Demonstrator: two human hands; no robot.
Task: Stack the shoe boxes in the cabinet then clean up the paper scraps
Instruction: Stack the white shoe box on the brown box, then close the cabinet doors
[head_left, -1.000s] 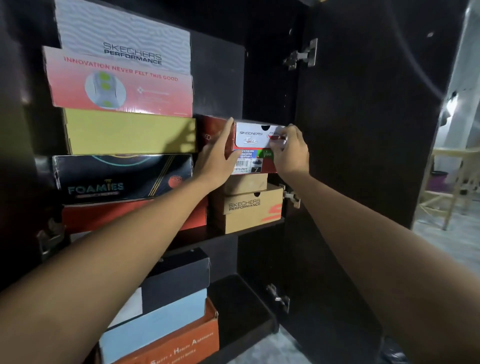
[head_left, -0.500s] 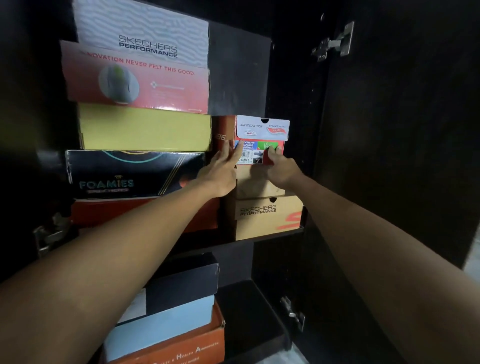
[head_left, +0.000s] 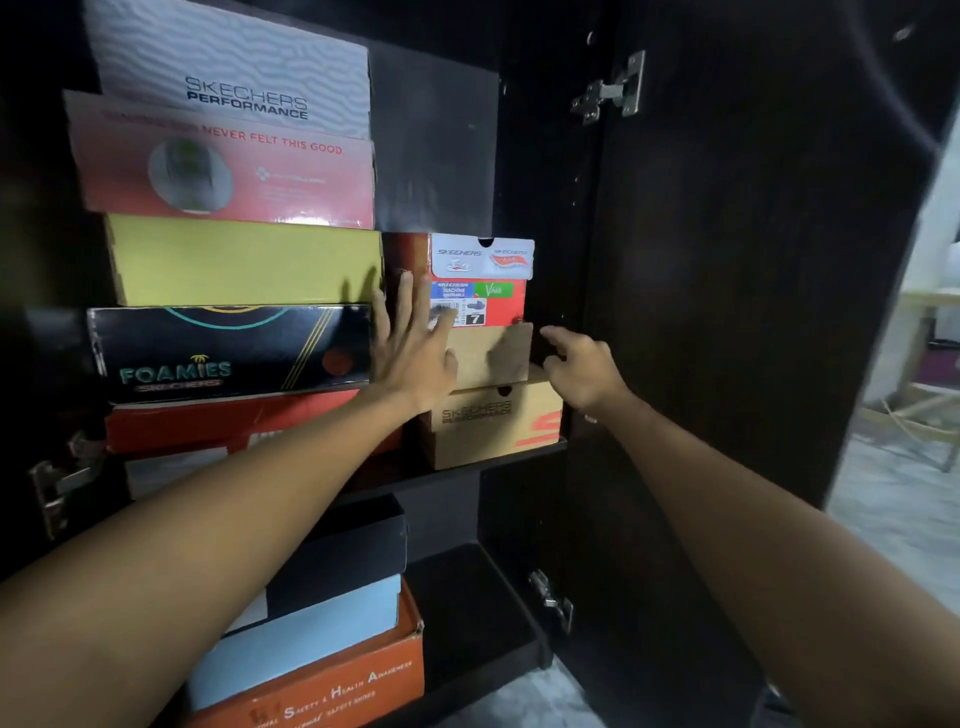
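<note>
A small red and white shoe box sits on top of two brown boxes on the right of the cabinet's upper shelf. My left hand is spread with straight fingers in front of the red box's left corner. My right hand hangs loosely curled just right of the upper brown box, holding nothing. To the left, several larger boxes are stacked: white, pink, yellow, black, red.
The dark cabinet door stands open on the right, with hinges. The lower shelf holds black, light blue and orange boxes, with dark free room beside them. A pale floor and wooden furniture lie at far right.
Both hands have let go of the small red and white box and dropped lower. The box stays on top of the brown boxes.
</note>
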